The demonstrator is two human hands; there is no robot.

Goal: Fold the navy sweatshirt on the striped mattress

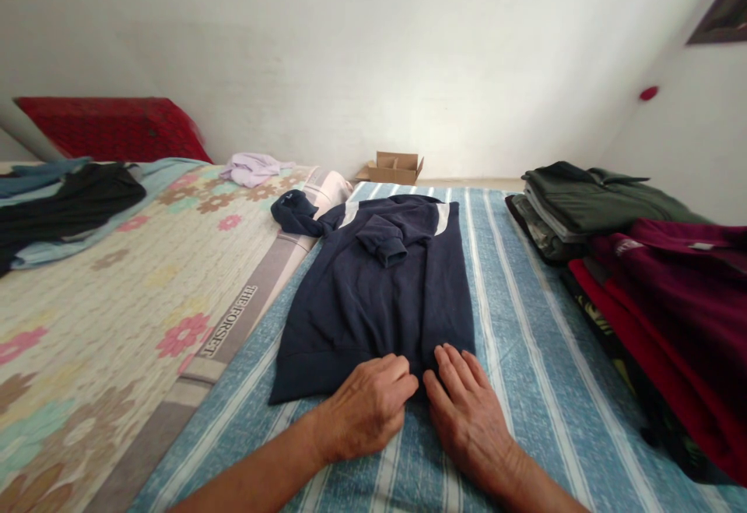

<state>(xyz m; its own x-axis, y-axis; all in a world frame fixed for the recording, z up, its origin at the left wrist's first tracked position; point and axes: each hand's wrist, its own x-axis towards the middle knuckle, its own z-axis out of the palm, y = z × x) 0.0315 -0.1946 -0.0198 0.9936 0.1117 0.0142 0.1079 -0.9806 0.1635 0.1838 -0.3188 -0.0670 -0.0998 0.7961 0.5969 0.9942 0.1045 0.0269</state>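
Note:
A navy sweatshirt (pixel 373 287) lies flat on the blue striped bedsheet (pixel 525 326), one sleeve folded across its chest and the other trailing off to the far left. Both hands rest at its near hem. My left hand (pixel 365 408) has its fingers curled onto the hem's edge. My right hand (pixel 464 412) lies flat beside it, fingers stretched out and touching the hem.
Folded clothes are stacked along the right: dark green garments (pixel 589 202) and maroon and red ones (pixel 677 310). A floral sheet (pixel 117 295) covers the left side, with dark clothes (pixel 64 202), a lilac garment (pixel 254 168) and a red pillow (pixel 117 128). A cardboard box (pixel 394 168) sits by the wall.

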